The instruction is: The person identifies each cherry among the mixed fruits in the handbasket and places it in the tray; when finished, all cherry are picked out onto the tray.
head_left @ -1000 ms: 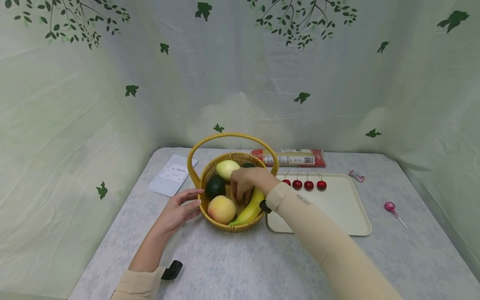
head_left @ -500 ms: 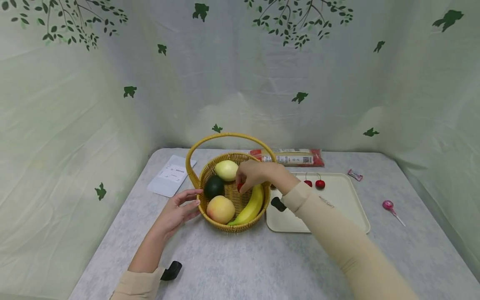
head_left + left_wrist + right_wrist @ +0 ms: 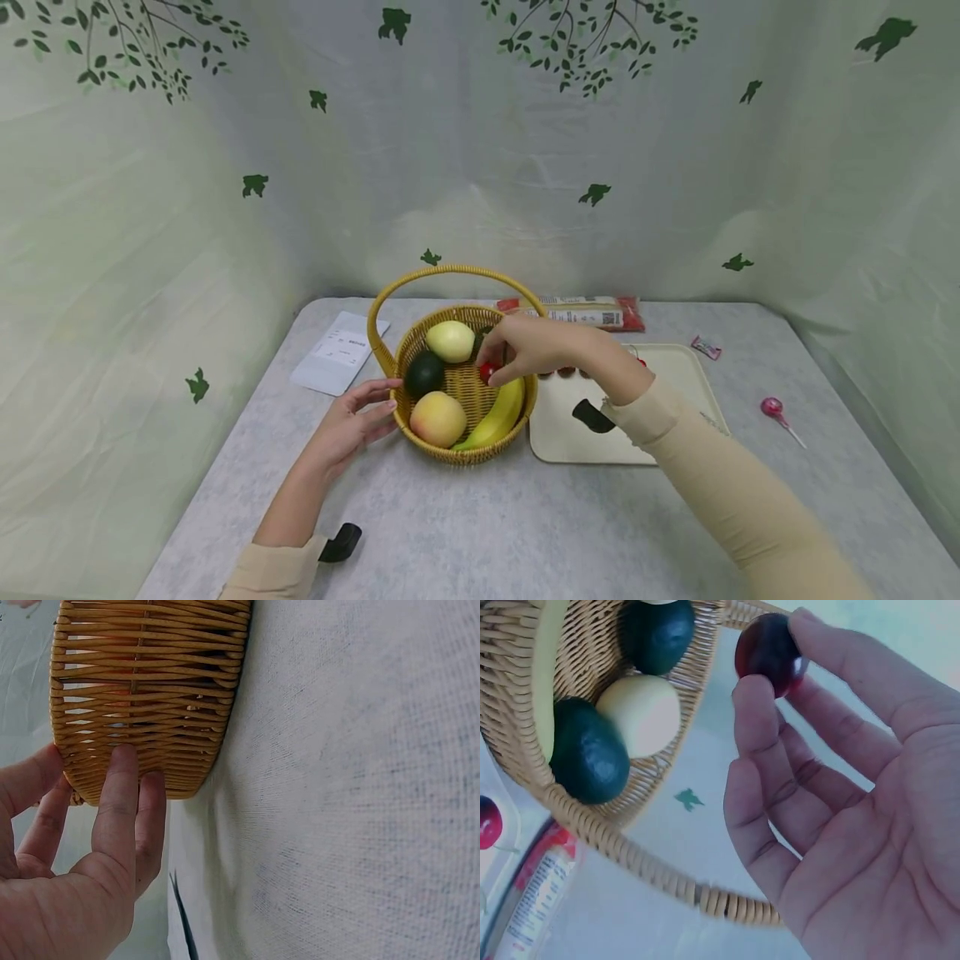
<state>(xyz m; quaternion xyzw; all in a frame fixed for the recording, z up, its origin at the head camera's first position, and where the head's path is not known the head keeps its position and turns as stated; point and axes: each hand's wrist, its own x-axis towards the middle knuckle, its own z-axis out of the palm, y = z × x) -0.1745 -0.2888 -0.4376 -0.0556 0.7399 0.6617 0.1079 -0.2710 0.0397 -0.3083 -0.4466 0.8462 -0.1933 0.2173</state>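
Observation:
My right hand (image 3: 528,343) pinches a dark red cherry (image 3: 769,654) between thumb and fingertips, above the right part of a wicker basket (image 3: 395,421). No stem shows on it. Inside the basket lie a banana (image 3: 501,417), a peach (image 3: 438,419), a pale yellow-green fruit (image 3: 450,341) and two dark green avocado-like fruits, one at the left (image 3: 424,374) and another (image 3: 590,750) partly hidden by my right hand in the head view. My left hand (image 3: 352,427) rests its fairly straight fingertips (image 3: 122,761) against the basket's left outer side.
Right of the basket, a cream tray (image 3: 600,446) holds several cherries (image 3: 567,371), partly covered by my right wrist. Behind it lies a red-ended packet (image 3: 592,315). A small wrapped candy (image 3: 706,347) and a lollipop (image 3: 772,407) lie right; a white envelope (image 3: 337,354) lies left.
My right hand has risen from inside the basket and moved back to the right, bringing the cherry into sight between its fingers. My left hand stays against the basket.

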